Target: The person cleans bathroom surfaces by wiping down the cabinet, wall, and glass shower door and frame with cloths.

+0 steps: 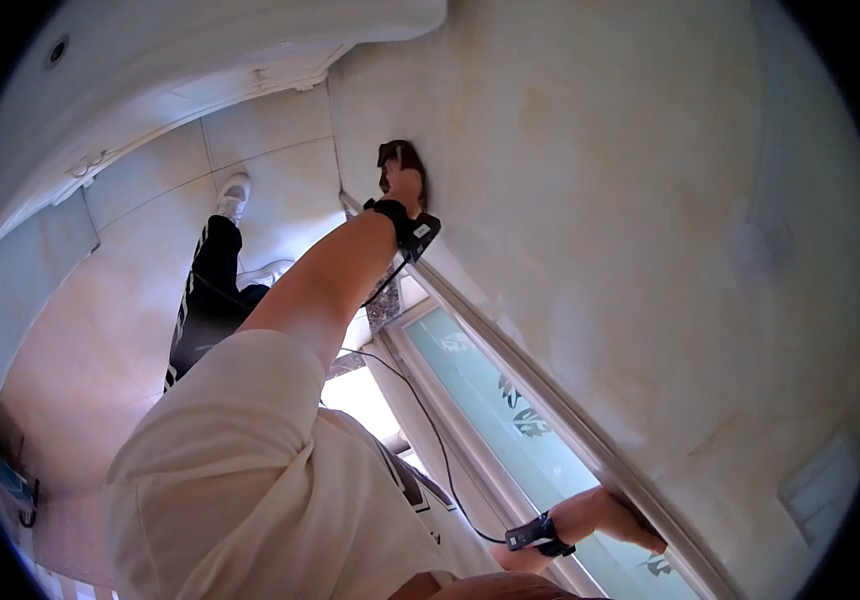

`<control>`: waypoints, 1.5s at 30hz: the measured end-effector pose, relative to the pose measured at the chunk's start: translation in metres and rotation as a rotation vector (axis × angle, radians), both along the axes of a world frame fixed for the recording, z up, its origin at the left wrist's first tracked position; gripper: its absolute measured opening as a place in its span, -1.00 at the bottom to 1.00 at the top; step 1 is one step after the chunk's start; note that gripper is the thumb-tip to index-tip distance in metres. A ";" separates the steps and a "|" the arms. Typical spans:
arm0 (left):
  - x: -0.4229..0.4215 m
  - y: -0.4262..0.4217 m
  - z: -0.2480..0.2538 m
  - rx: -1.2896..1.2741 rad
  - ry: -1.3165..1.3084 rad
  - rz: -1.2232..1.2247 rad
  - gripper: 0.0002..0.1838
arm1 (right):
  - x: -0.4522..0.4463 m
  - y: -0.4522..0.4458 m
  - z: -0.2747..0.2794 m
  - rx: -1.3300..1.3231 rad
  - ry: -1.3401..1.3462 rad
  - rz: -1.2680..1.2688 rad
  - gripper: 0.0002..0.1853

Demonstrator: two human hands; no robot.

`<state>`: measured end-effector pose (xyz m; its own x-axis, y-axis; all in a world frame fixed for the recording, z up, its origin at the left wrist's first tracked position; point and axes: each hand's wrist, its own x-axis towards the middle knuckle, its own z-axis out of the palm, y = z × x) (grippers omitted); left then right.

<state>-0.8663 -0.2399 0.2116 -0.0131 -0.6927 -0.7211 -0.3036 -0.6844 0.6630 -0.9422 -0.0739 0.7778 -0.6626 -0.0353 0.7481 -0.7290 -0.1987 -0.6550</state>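
My left hand (406, 183) is stretched far out, its fingers closed on a dark brown cloth (403, 155). The cloth lies against a pale marbled wall (570, 150), close to the end of a door's metal frame (510, 350). Lower right, my right hand (610, 518) is at the same frame with its fingers against the edge; some fingers are hidden there. Frosted glass (480, 370) with dark leaf patterns fills the frame. A black strapped device (418, 235) is on my left wrist, and another strapped device (535, 537) is on the right.
A large white curved fixture (180, 50) with a small round hole spans the upper left. Pale floor tiles (140, 220) run below it, with my white shoe (234, 195) and dark trousers (208, 300). A thin black cable (430, 415) joins the wrist devices across my shirt.
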 end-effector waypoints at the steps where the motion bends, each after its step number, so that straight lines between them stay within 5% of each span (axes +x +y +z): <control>1: -0.002 0.005 0.000 0.035 0.036 0.000 -0.34 | 0.005 -0.004 -0.002 0.018 0.050 0.012 -0.16; 6: 0.009 0.002 0.065 -0.047 0.252 0.374 -0.37 | 0.025 -0.015 -0.006 0.029 -0.032 0.036 -0.04; 12: 0.002 0.021 0.220 -0.481 0.509 0.704 -0.42 | 0.026 -0.008 -0.002 -0.003 -0.206 0.154 -0.07; 16: -0.021 0.063 0.276 -0.932 0.093 0.347 -0.43 | 0.025 -0.005 0.001 -0.027 -0.226 0.170 -0.18; 18: -0.023 0.084 0.329 -1.543 0.039 0.320 -0.41 | 0.018 0.000 0.001 -0.017 -0.253 0.266 -0.18; 22: 0.003 0.100 0.430 -1.438 0.394 0.119 -0.39 | -0.002 0.013 -0.015 0.064 -0.121 0.204 -0.22; 25: 0.015 0.098 0.475 -1.768 0.304 -0.137 -0.47 | -0.001 0.016 -0.017 0.133 -0.178 -0.091 -0.22; 28: 0.019 0.089 0.530 -2.023 0.270 -0.248 -0.50 | -0.003 0.014 -0.016 0.021 -0.053 0.163 -0.18; 35: 0.003 0.110 0.516 -2.035 0.210 -0.285 -0.42 | -0.012 0.020 -0.021 -0.013 -0.102 0.286 -0.26; 39: -0.005 0.119 0.517 -2.185 0.167 -0.297 -0.47 | -0.024 0.027 -0.019 0.112 0.132 0.256 -0.44; 40: -0.004 0.120 0.529 -2.143 0.207 -0.323 -0.47 | -0.034 0.028 -0.026 0.249 0.369 0.101 -0.45; 45: -0.009 0.121 0.553 -2.174 0.215 -0.286 -0.44 | -0.011 0.025 -0.009 -0.043 0.095 0.350 -0.48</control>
